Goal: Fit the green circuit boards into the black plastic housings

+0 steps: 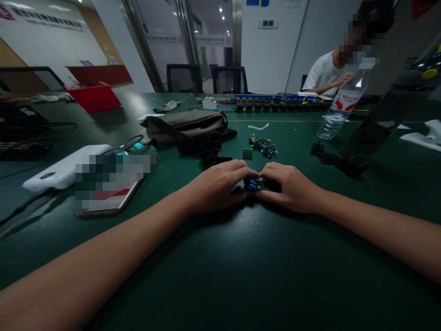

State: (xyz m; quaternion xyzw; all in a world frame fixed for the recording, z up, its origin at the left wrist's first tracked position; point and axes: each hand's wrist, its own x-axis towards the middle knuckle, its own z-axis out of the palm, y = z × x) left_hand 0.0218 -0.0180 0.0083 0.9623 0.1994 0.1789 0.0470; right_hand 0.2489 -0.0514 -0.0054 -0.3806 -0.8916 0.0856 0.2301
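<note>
Between my two hands, low over the green table (255,257), is a small circuit board (252,184) with blue components. My left hand (222,186) grips its left side, thumb below and fingers above. From the right, my right hand (291,187) pinches the same board with fingertips and thumb; parts of the board are hidden behind the fingers. Just beyond my hands lie a small green board (247,153) and a cluster of circuit boards (263,145) with blue components. Several black plastic housings (203,146) lie beyond my left hand.
At left are a white device (65,168), a phone-like slab (113,188) and glasses (132,143). A grey-brown pouch (186,125) lies farther back. A clear bottle (341,108) and black parts (339,158) stand at right. A person in a white shirt (322,71) sits across the table.
</note>
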